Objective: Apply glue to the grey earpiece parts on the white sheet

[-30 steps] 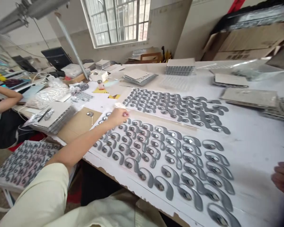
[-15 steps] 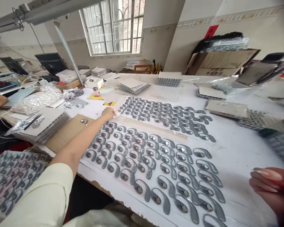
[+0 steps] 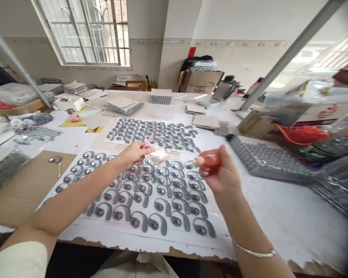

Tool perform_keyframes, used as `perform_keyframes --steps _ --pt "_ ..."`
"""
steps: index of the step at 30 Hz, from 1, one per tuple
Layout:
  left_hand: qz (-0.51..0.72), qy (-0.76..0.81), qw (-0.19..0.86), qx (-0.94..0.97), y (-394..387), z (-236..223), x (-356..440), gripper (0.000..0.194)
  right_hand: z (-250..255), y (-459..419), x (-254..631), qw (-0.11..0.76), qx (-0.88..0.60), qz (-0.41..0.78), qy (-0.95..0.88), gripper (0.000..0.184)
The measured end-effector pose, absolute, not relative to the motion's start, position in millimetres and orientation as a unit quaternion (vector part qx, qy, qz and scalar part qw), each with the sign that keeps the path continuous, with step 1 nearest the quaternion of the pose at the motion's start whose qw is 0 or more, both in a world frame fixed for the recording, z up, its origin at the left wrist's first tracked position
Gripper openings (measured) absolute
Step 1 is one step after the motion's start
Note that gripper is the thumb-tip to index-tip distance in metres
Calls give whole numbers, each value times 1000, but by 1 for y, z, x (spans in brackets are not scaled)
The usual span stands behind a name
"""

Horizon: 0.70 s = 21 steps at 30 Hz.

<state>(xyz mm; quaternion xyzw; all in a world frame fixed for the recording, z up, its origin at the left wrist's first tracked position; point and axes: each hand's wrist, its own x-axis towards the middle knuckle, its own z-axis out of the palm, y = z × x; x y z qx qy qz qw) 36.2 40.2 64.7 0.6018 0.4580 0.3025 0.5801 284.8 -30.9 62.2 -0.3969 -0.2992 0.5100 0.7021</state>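
Note:
In the head view my left hand [image 3: 135, 154] is closed on a thin pink stick [image 3: 148, 140] and a crumpled white tissue [image 3: 159, 155]. It hovers above a sheet of grey ear-hook earphone parts [image 3: 162, 189], set out in rows, each with a shiny round end. My right hand [image 3: 224, 172] is raised over the right edge of that sheet, its fingers curled. Something glossy and orange-red [image 3: 211, 158] shows at its fingers; blur hides whether it is held or worn. Behind lies a second sheet of the same parts [image 3: 153, 133].
A brown board [image 3: 17, 193] on the left bears one loose ear-hook part [image 3: 55, 159] and a cotton swab [image 3: 59, 170]. A small jar [image 3: 72, 115] stands farther back. On the right are a stacked tray [image 3: 269, 158], a metal post [image 3: 290, 54] and a carton [image 3: 327, 112].
The view has swung right. My left hand has come from the far edge of the near sheet to above its middle, bringing the tissue. My right hand has moved in from the right.

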Motion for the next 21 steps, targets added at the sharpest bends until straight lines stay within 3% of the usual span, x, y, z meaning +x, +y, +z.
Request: perform_keyframes --steps 5,10,16,21 --pt "267 410 664 566 18 56 60 28 45 -35 267 696 -434 497 -282 51" --pt "252 414 678 553 5 55 68 26 32 -33 261 699 -457 475 -277 52" --pt "269 444 636 571 1 55 77 29 28 -38 255 723 -457 410 -317 50" --pt "319 437 526 656 3 49 84 26 27 -43 249 773 -428 335 -326 44"
